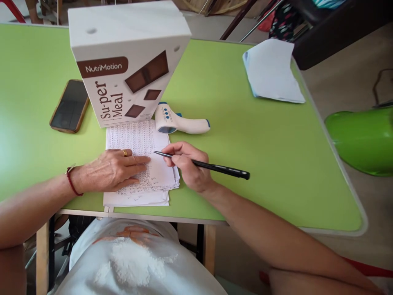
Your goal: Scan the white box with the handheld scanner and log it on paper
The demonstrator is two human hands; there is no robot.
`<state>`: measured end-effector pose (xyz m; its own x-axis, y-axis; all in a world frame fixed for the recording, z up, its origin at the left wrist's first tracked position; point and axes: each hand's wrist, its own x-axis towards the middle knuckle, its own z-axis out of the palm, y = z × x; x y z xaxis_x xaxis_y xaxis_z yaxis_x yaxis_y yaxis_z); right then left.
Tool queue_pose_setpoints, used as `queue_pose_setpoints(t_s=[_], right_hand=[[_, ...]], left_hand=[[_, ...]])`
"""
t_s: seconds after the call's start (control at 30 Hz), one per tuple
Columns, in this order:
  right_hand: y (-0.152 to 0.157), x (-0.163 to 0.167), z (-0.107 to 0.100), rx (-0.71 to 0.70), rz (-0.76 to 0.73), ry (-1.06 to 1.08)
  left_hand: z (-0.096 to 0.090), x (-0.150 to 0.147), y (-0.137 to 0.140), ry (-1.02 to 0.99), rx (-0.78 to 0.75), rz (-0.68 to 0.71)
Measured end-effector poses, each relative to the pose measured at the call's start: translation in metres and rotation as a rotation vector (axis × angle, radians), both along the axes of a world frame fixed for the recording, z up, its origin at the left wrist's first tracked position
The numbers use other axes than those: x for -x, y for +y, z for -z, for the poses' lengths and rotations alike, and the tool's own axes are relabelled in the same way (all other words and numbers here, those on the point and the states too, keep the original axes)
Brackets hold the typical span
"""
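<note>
My left hand (118, 170) lies flat on a stack of paper (159, 174) covered with rows of handwriting, its fingers stretched toward the right. Between the thumb and fingers of my right hand (192, 164) is a black pen (221, 167). The pen's tip points left, just over the upper right part of the top sheet, and whether it touches the paper I cannot tell. A white and blue infrared thermometer (184, 123) lies beyond my right hand, at the stack's upper right. Right behind the paper stands a white NutriMotion box (129, 78).
A phone (70, 106) with a brown case lies left of the box on the green table (260, 164). Folded white paper (273, 73) rests near the table's far right edge. Beyond that edge is a shiny green stool or bucket (362, 141).
</note>
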<state>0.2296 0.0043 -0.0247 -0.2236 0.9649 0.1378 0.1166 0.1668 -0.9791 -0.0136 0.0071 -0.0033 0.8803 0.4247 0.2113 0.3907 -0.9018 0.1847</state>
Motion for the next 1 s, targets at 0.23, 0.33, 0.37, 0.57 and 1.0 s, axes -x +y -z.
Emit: queue_pose_setpoints(t_s=[0.23,0.33,0.37,0.57,1.0], right_hand=[[0.0033,0.0095,0.0032,-0.066,0.089,-0.133],[0.0045,0.0099,0.0051,-0.146,0.071,-0.171],[0.0048,0.0098,0.0057,-0.179,0.061,-0.176],[0.0051,0.0091,0.0078,-0.273,0.031,-0.205],[0.0053,0.0077,0.0086,-0.288,-0.016,-0.276]], left_hand=[[-0.0011,-0.0018,0.0003,0.005,-0.028,0.005],[-0.0021,-0.0017,0.0000,0.013,-0.045,0.007],[-0.0024,-0.0017,-0.0001,0.015,-0.046,0.007],[-0.0030,-0.0028,-0.0002,0.020,-0.046,0.004],[-0.0022,-0.0036,-0.0004,0.034,-0.053,0.002]])
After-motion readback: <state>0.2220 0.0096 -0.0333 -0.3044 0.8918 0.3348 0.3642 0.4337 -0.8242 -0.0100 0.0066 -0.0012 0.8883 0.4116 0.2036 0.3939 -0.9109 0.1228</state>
